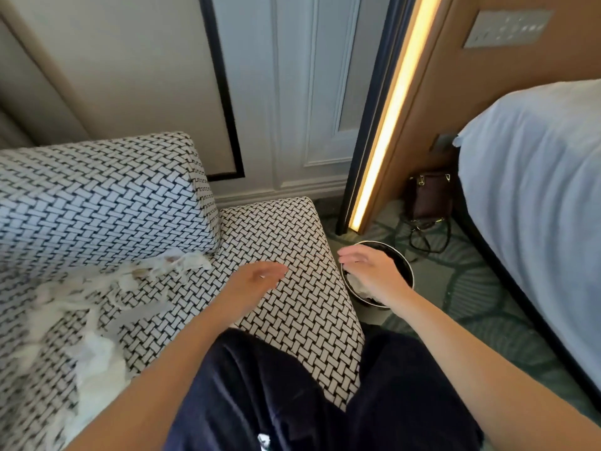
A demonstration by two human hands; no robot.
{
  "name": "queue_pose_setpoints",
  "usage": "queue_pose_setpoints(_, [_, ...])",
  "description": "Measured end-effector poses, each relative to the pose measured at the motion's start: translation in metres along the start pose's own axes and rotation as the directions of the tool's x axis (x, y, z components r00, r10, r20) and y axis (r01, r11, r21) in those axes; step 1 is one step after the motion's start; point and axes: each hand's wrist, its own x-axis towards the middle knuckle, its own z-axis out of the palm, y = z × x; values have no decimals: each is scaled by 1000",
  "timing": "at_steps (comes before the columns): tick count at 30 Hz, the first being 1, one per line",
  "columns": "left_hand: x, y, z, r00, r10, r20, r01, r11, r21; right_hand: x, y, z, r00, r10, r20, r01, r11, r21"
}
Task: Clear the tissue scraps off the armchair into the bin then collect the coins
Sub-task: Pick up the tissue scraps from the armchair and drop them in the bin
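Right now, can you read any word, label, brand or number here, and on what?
No text can be read.
The wall switch panel: small marks, too blurred to read.
The white patch on the dark trousers: too small to read.
The bin and the handbag: no lettering shows.

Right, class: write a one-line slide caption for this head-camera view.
Right hand open over the round black bin, left hand open above the black-and-white woven-pattern armchair where white tissue scraps lie.
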Motion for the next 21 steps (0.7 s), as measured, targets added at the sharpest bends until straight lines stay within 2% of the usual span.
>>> queue_pose_setpoints(4, [-38,-38,-32,991,-45,-122,41,999,-37,-17,-36,37,987,-120,107,127,990,-64])
queue_pose_setpoints(8, [-78,-85,-60,952,-91,-291,87,996,-28,-30,-71,89,930,-246,272,297,940,-167])
queue_pose_setpoints(12, [-104,-128,-72,845,-110,-524,191,976,102,-40,-90,139,868,-305,392,394,904,-168])
queue_pose_setpoints(14, [-119,-150,-78,780,-173,-602,284,954,94,-45,-94,168,836,-326,440,425,894,-144])
queue_pose_setpoints(16, [-130,-168,-82,772,-262,-580,345,938,36,-52,-97,193,807,-341,482,450,884,-128])
queue_pose_setpoints(21, [-146,-200,-82,794,-351,-496,425,905,40,-70,-95,242,736,-383,559,539,831,-140])
